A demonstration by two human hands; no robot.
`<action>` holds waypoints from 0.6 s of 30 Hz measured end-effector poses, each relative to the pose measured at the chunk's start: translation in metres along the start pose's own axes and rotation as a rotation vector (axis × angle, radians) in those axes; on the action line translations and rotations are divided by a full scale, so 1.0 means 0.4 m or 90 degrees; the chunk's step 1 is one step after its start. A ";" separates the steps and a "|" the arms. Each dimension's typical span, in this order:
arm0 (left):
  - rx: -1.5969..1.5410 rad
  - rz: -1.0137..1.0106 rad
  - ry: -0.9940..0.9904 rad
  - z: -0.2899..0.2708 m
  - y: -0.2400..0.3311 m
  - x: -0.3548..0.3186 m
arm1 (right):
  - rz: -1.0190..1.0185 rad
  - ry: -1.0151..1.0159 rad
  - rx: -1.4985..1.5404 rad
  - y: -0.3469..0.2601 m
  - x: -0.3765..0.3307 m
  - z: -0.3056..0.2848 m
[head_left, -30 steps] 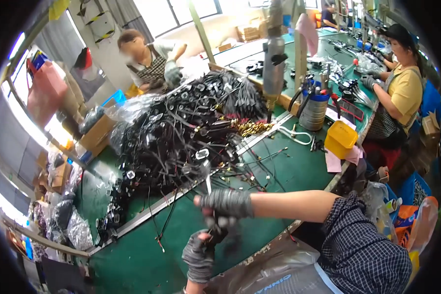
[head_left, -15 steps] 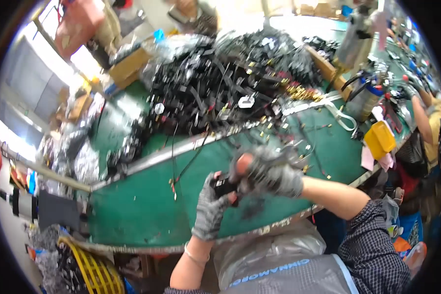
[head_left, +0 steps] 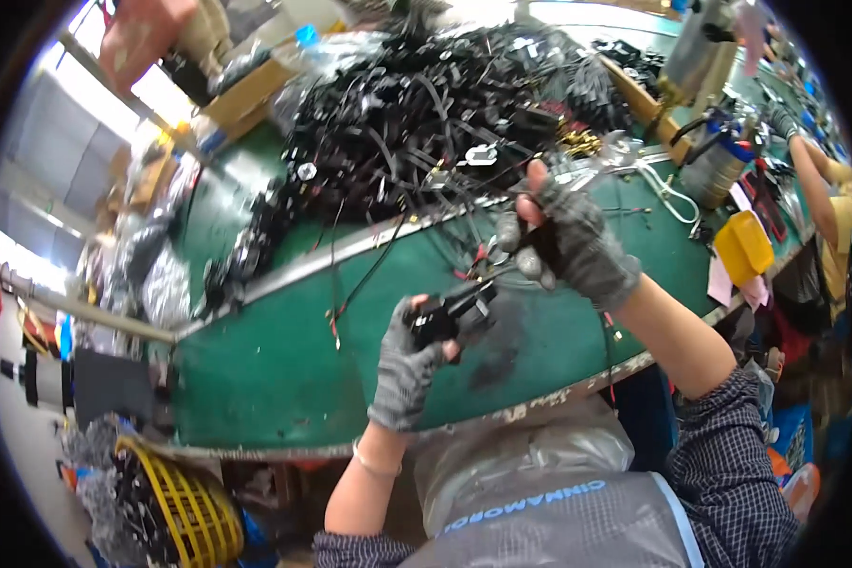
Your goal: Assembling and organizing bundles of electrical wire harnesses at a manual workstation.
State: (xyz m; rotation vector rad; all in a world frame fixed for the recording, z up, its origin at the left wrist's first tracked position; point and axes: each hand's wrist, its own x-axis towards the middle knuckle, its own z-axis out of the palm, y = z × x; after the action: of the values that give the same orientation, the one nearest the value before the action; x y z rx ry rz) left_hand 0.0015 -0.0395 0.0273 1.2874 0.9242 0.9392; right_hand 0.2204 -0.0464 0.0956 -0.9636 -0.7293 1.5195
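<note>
In my left hand [head_left: 405, 364], in a grey fingerless glove, a small black boxy device [head_left: 434, 324] is gripped between thumb and fingers. A black cable [head_left: 490, 284] runs from it up and right to my right hand [head_left: 577, 241], gloved the same way. My right hand is raised over the table, thumb pointing up, the other fingers curled round something dark that looks like the cable. The exact hold is partly hidden. Loose wires with red ends [head_left: 473, 267] lie just behind the cable.
A large heap of black cabled parts [head_left: 379, 133] covers the back of the green table [head_left: 265, 379], behind a metal strip [head_left: 293, 270]. At right stand a yellow bin [head_left: 743, 244] and a tool pot [head_left: 715, 175]; a co-worker's arm [head_left: 814, 185] lies beyond. A yellow basket [head_left: 194, 506] stands lower left.
My right hand has moved up and right, away from my left hand, and the cable now stretches between them. My left hand stays nearly in place with the black device.
</note>
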 end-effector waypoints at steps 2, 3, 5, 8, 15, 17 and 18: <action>-0.175 -0.046 -0.085 0.011 0.005 0.020 | -0.079 -0.079 -0.051 0.002 0.004 0.003; -0.176 -0.045 -0.077 0.009 0.006 0.020 | -0.072 -0.126 -0.079 0.016 0.010 0.019; -0.158 -0.050 -0.100 0.004 0.005 0.019 | -0.067 -0.202 -0.136 0.044 0.001 0.050; 0.019 0.038 -0.084 0.008 0.002 -0.008 | -0.188 -0.191 -0.300 0.049 -0.023 0.099; 0.521 0.459 -0.055 0.015 -0.009 -0.005 | 0.290 -0.114 0.084 0.063 0.136 -0.048; 0.177 0.163 -0.025 0.001 -0.031 -0.004 | 0.172 -0.022 0.076 0.041 0.108 -0.037; 0.004 0.020 -0.005 -0.009 -0.036 -0.006 | 0.044 0.072 0.064 0.024 0.095 -0.020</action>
State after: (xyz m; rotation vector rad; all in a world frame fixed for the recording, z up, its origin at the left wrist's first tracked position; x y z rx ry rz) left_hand -0.0020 -0.0413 0.0127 1.3134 0.9036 0.9556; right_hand 0.2221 -0.0112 0.0766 -0.9980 -0.5388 1.5330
